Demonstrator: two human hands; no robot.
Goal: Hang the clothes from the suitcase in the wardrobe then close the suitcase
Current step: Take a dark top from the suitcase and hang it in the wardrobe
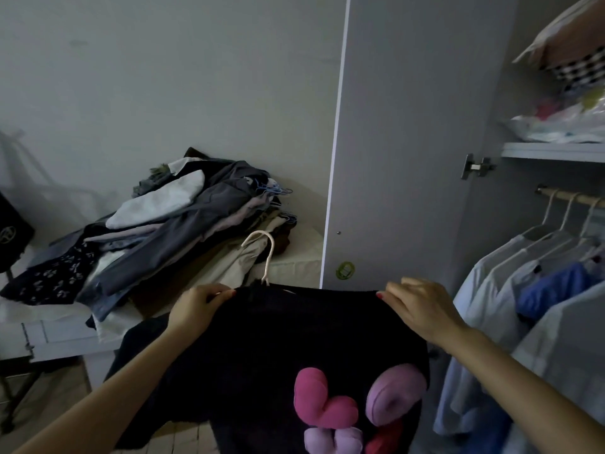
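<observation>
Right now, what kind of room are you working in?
Probably a bedroom, at an open wardrobe: shirts hang on its rail, clothes are piled by the wall, and both hands hold a black sweater on a hanger.

Left of me: mattress [294, 260] against the wall [131, 77]. Black bag [11, 234] with a round logo at the far left edge. Low white drawer unit [55, 339] below it, dark metal frame [16, 398] beside that. Green sticker [345, 270] low down near me. Pale tiled floor [186, 437] underfoot.
</observation>
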